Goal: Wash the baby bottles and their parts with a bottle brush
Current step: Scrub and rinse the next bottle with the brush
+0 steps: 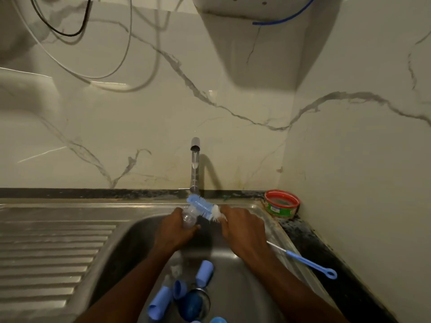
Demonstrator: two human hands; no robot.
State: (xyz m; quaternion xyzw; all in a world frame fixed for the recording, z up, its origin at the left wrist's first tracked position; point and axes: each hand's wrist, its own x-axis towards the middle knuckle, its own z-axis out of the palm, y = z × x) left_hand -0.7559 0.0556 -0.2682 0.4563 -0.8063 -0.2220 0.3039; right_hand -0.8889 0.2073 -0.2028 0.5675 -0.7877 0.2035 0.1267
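baby bottle [189, 217], clear plastic: gripped in the left hand [176, 229], fingers curled round its body, held over the sink basin [140, 231] below the tap [194, 164], mouth turned toward the brush, presumably so drips fell into the basin.
bottle brush [203, 207], blue and white bristles: gripped by the handle in the right hand [242, 229], fingers closed round it; bristle head lay across the bottle's top end, outside it, not yet pushed in as far as could be judged.
bottle parts [186, 290], blue caps and collars: lay loose in the near end of the basin, probably waiting their turn.
small nipple brush [303, 261], blue handle with a ring end: rested on the sink's right rim, close to the right arm, likely kept handy for the narrow pieces.
red-rimmed tub [282, 203]: stood in the back corner of the counter, well apart from the hands.
ribbed draining board [46, 252]: lay left of the basin.
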